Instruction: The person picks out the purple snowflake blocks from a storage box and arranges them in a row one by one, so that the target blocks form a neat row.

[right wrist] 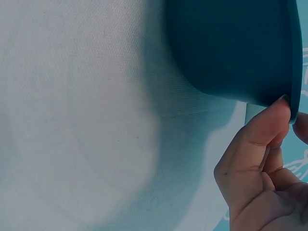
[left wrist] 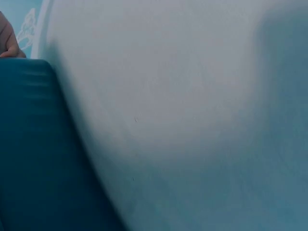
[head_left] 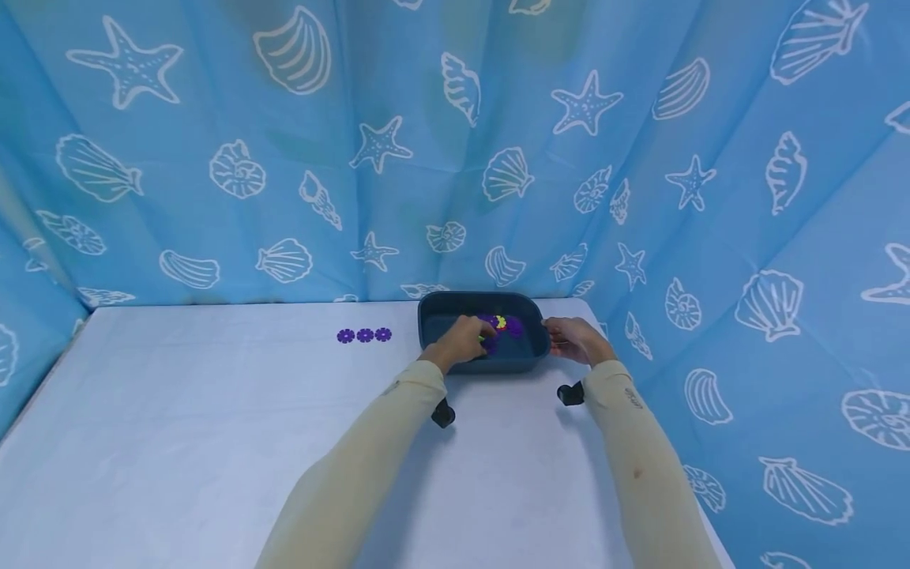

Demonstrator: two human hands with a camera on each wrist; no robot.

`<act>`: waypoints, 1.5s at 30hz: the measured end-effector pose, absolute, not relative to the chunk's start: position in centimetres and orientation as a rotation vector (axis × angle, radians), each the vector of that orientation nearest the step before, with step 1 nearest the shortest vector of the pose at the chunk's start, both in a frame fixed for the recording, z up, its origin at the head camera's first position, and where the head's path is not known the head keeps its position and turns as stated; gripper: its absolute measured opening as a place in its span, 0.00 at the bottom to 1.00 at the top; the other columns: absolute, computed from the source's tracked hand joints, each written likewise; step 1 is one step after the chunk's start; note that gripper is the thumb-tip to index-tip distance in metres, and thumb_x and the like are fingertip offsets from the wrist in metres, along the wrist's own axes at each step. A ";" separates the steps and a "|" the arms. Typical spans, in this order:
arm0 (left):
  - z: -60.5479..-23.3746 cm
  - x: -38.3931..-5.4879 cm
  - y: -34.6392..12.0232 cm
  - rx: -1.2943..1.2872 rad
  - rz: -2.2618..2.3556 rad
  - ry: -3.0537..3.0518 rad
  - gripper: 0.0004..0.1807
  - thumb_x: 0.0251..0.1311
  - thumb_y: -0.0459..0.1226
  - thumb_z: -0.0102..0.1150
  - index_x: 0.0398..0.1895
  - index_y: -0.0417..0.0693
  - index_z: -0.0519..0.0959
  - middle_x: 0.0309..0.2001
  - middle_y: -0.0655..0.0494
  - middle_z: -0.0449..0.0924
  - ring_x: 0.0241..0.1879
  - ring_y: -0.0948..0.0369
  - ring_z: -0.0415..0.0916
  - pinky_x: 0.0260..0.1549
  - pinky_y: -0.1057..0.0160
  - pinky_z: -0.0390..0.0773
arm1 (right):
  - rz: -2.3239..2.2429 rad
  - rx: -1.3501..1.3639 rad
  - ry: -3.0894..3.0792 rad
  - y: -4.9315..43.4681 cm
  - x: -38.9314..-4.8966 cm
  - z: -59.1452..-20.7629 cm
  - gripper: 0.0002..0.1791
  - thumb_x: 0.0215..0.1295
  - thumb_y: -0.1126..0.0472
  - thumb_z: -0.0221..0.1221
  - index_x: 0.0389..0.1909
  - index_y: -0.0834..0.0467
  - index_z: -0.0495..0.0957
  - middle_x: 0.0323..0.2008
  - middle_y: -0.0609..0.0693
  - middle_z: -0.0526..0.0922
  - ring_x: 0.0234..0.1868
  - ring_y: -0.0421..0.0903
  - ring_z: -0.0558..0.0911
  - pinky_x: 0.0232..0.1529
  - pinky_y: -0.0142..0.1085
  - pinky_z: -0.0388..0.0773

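Note:
A dark blue-grey plastic bin (head_left: 498, 365) sits at the back of the table, holding purple flower-shaped discs (head_left: 515, 327) and a small yellow one (head_left: 501, 322). My left hand (head_left: 464, 340) reaches over the bin's left side, its bent fingers down among the discs. Whether it pinches one I cannot tell. On the bin's right end, my right hand (head_left: 579, 338) grips the rim (right wrist: 294, 62) between thumb and fingers. The left wrist view catches only the bin's outer wall (left wrist: 43, 144) and part of the right hand (left wrist: 8, 41); the left hand is outside it.
Left of the bin, three purple flower discs (head_left: 365, 335) lie in a row on the white tablecloth (head_left: 213, 427). A blue curtain (head_left: 412, 190) with white shells and starfish hangs right behind the table and along its right side.

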State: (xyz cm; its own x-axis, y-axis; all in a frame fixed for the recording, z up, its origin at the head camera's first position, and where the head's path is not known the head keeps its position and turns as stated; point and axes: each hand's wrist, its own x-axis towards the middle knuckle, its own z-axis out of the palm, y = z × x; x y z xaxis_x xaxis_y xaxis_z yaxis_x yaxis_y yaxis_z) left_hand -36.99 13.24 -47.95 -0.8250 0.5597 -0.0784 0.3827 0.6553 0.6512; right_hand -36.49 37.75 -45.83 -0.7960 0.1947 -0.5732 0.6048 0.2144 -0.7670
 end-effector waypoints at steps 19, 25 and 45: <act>-48.2 -37.6 12.9 0.962 0.747 2.585 0.17 0.60 0.31 0.64 0.53 0.47 0.82 0.50 0.54 0.82 0.53 0.58 0.76 0.57 0.60 0.75 | -1.609 0.765 2.123 37.8 -36.5 -45.8 0.25 0.72 0.52 0.52 0.62 0.64 0.67 0.41 0.54 0.74 0.32 0.43 0.77 0.38 0.32 0.82; -48.7 -38.1 12.7 1.081 0.720 2.558 0.15 0.61 0.30 0.64 0.51 0.47 0.83 0.48 0.55 0.83 0.50 0.60 0.78 0.53 0.64 0.77 | -1.594 0.751 2.129 37.7 -36.4 -45.7 0.24 0.73 0.52 0.52 0.61 0.64 0.67 0.41 0.55 0.74 0.32 0.43 0.77 0.36 0.32 0.82; -46.5 -39.5 11.2 1.026 0.957 2.588 0.21 0.58 0.29 0.66 0.56 0.41 0.78 0.51 0.50 0.80 0.50 0.58 0.76 0.53 0.62 0.77 | -1.586 0.721 2.149 37.8 -36.6 -45.7 0.24 0.73 0.53 0.51 0.62 0.63 0.67 0.42 0.55 0.73 0.32 0.44 0.76 0.34 0.31 0.81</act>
State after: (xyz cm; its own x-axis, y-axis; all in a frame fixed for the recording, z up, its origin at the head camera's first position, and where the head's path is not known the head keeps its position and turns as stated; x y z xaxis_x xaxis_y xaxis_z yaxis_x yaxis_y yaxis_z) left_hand -39.49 11.16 -46.46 -0.7398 0.6709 0.0517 0.5429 0.5498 0.6348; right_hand -36.55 37.80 -45.72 -0.7992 0.1807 -0.5733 0.6011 0.2345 -0.7640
